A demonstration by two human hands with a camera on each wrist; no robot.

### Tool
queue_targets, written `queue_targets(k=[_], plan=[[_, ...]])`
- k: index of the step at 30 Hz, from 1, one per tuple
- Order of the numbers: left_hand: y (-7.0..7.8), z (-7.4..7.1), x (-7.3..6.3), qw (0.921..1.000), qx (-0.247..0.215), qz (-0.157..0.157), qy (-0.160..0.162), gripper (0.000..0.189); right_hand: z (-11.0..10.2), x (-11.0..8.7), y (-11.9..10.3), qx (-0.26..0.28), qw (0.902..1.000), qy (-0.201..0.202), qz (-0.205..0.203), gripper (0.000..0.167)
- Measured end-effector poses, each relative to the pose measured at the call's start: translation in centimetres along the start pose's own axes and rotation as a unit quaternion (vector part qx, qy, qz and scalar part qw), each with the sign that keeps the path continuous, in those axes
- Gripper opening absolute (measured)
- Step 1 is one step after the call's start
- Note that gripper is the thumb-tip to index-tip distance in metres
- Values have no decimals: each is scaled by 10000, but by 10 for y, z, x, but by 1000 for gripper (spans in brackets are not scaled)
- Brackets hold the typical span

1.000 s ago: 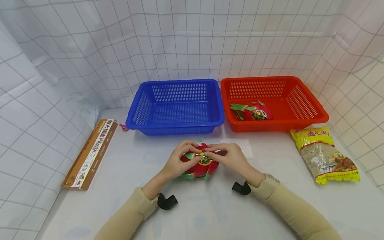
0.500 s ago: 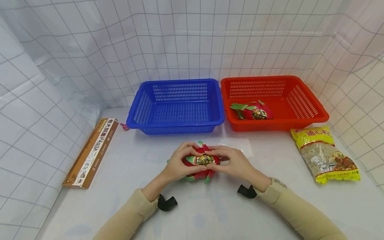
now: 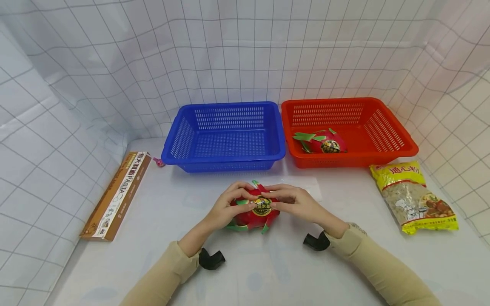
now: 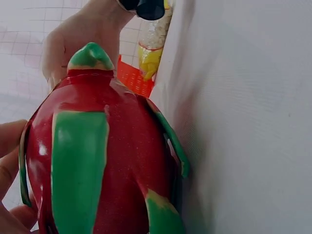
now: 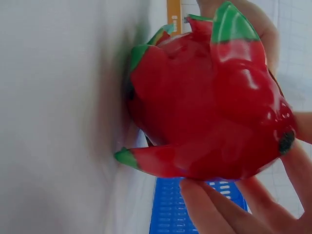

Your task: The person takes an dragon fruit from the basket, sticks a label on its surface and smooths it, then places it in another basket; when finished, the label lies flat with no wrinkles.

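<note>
A red dragon fruit point(image 3: 249, 219) with green-tipped scales rests on the white table in the head view. On its top side sits a round black-and-gold label point(image 3: 262, 207). My left hand point(image 3: 225, 208) holds the fruit from the left, thumb on the label's left side. From the right, my right hand point(image 3: 299, 205) holds it with curled fingers, thumb by the label's right edge. The left wrist view shows the dragon fruit point(image 4: 126, 165) close up, with a broad green scale. In the right wrist view, fingertips point(image 5: 197, 200) touch the fruit's skin.
Behind stand a blue basket point(image 3: 223, 161) and a red basket point(image 3: 356, 160); a second dragon fruit point(image 3: 325, 142) lies in the red one. A pasta box point(image 3: 115, 197) is left, a small pink item point(image 3: 158, 162) near it. A yellow pasta bag point(image 3: 415, 199) lies right.
My fingertips, earlier together at the label's top, have spread to its sides. Both thumbs went down the fruit, then back up beside the label. The fruit has turned slightly in place.
</note>
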State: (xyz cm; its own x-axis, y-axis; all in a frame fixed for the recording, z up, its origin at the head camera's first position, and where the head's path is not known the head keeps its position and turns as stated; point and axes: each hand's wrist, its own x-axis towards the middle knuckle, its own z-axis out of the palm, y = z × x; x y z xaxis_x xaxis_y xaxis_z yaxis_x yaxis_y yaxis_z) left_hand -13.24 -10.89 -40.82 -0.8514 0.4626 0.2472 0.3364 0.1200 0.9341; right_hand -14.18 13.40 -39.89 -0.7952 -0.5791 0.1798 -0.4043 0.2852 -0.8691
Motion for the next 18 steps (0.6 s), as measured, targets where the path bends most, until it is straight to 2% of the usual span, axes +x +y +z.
queue_targets(k=[3,6,10,18], plan=[[1,-1,0,9998,-176,-108,-14,15,6,-1,-4,116,9993,288,187,30],[3,-1,-1,9996,-224,-149,-13,16,10,-1,-19,271,9971,614,346,27],[4,0,-2,9997,-212,-89,15,17,12,-1,-32,335,9958,813,251,22],[2,2,-2,9999,-52,39,137,17,15,-1,-4,322,9964,777,131,24]])
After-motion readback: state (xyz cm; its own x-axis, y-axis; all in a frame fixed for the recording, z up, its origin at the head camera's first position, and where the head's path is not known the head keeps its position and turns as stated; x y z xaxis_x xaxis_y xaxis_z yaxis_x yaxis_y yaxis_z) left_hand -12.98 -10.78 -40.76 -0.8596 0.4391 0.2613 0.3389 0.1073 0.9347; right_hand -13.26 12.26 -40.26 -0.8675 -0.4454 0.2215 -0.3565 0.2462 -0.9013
